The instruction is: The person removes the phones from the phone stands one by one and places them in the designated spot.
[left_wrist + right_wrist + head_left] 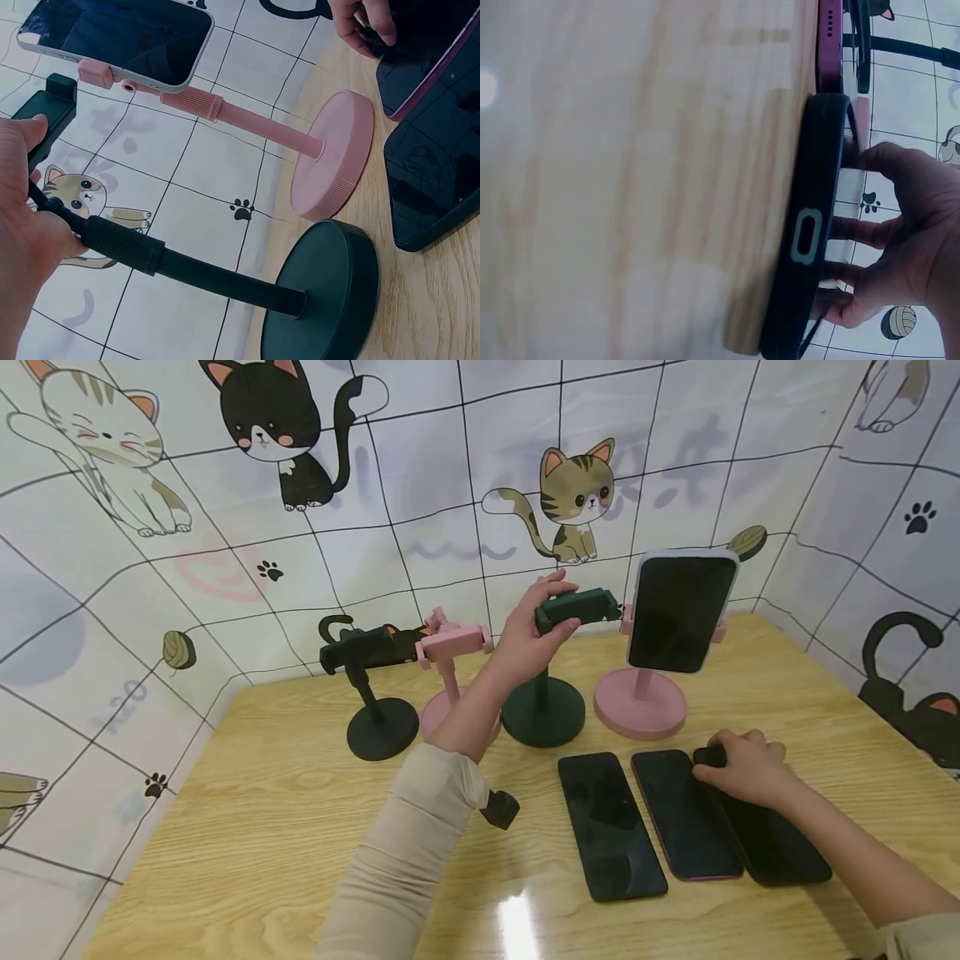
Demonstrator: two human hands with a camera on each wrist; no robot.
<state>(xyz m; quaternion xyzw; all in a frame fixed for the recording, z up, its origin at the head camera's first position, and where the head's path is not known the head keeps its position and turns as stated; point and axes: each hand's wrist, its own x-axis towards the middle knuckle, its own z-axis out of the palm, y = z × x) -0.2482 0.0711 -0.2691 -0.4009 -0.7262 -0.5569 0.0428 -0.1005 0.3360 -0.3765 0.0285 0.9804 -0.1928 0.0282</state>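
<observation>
In the head view my left hand (531,635) grips the holder (576,607) at the top of a dark green phone stand (544,718). The thumb is below the holder and fingers are above it. The stand's round base rests on the table, and its ribbed neck (124,244) shows in the left wrist view. My right hand (748,767) holds the far end of the rightmost black phone (783,847), thumb along its left side. The right wrist view shows this phone's near edge with its port (806,236); the fingers are partly hidden behind it.
Right of the green stand, a pink stand (641,703) bears an upright phone (681,610). Left are another pink stand (453,643) and a black stand (382,729). Two more phones, middle (686,814) and left (611,827), lie flat. A cat-print cloth (435,460) backs the table.
</observation>
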